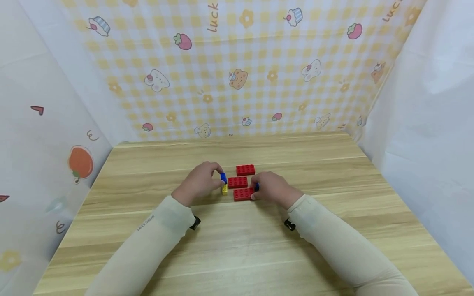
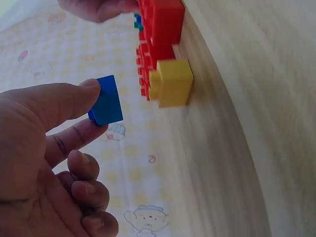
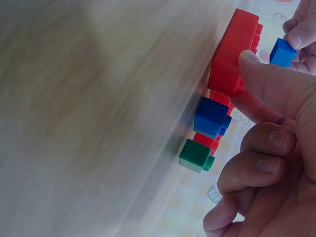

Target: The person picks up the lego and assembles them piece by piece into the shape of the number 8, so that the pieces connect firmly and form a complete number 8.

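Blue brick (image 2: 108,101) hangs pinched in the left hand (image 1: 198,181) above the surface (image 1: 237,246), near but apart from the yellow brick (image 2: 176,83); the right hand (image 1: 273,188) grips one end of the nearest red brick (image 3: 233,55); arranging seems in hand; the next move calls for careful alignment.

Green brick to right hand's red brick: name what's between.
A blue brick, with parts of other red bricks showing behind it, in the right wrist view.
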Motion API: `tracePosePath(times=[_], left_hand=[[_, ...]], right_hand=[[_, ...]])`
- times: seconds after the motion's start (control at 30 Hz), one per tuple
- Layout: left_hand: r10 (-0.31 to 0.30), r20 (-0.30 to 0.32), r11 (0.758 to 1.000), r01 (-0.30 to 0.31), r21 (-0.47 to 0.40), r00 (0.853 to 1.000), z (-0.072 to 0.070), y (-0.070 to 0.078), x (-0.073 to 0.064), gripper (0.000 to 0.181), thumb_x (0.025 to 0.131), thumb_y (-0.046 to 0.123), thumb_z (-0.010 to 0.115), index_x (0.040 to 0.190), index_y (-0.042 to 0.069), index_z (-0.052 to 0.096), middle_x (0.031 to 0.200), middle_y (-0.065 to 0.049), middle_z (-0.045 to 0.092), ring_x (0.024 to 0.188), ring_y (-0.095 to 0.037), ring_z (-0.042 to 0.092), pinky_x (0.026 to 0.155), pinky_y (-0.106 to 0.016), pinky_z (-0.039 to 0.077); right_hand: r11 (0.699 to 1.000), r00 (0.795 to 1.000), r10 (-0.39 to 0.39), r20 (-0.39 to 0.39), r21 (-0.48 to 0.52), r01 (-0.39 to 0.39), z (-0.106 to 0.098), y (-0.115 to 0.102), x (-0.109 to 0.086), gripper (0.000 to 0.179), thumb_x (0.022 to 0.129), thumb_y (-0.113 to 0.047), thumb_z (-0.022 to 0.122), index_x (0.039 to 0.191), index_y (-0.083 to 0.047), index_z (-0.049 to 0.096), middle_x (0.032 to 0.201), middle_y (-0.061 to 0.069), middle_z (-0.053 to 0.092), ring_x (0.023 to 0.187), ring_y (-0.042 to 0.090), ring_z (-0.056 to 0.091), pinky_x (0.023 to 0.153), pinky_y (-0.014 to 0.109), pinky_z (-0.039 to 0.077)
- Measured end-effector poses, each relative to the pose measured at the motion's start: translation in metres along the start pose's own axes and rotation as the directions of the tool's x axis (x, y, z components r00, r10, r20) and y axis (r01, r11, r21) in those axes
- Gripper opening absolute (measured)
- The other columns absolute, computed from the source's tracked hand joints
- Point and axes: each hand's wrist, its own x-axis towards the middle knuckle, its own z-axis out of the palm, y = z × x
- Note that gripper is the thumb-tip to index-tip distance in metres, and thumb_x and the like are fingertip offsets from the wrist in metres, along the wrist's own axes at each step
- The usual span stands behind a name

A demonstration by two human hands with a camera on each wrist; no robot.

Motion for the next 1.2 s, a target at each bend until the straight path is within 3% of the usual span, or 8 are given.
tracePosePath(times=[0.3,0.67,1.2], left_hand=[[0.024,0.036,1.0,-0.023,-0.008,0.999,0.01,0.013,-0.006,0.032,0.098,0.028,0.076,0.125,0.012,0.069,0.126,-0.011,0.064,0.107,-0.027,0.057,0.096,-0.048,0.051],[0.046,0.044,0.999,-0.045,-0.004,0.998,0.018,0.015,-0.006,0.028,0.097,0.028,0.078,0.12,0.013,0.069,0.117,-0.006,0.065,0.096,-0.024,0.055,0.086,-0.042,0.049],[0.068,0.046,0.997,-0.069,0.028,0.997,0.03,0.018,-0.003,0.024,0.096,0.026,0.079,0.114,0.013,0.071,0.122,-0.004,0.067,0.105,-0.022,0.06,0.097,-0.043,0.052]], right_hand=[[1.0,1.0,0.008,0.009,0.005,-0.008,-0.002,-0.002,0.001,0.019,0.088,-0.026,0.088,0.097,-0.019,0.074,0.095,0.0,0.071,0.084,0.019,0.06,0.08,0.04,0.052],[1.0,1.0,0.006,0.014,0.013,-0.006,-0.002,0.0,0.001,0.019,0.088,-0.025,0.088,0.097,-0.018,0.073,0.091,-0.002,0.07,0.081,0.018,0.059,0.078,0.038,0.051],[1.0,1.0,0.011,0.023,0.016,-0.012,-0.002,0.0,0.001,0.019,0.089,-0.025,0.087,0.1,-0.017,0.074,0.092,-0.001,0.07,0.081,0.019,0.059,0.077,0.037,0.05]])
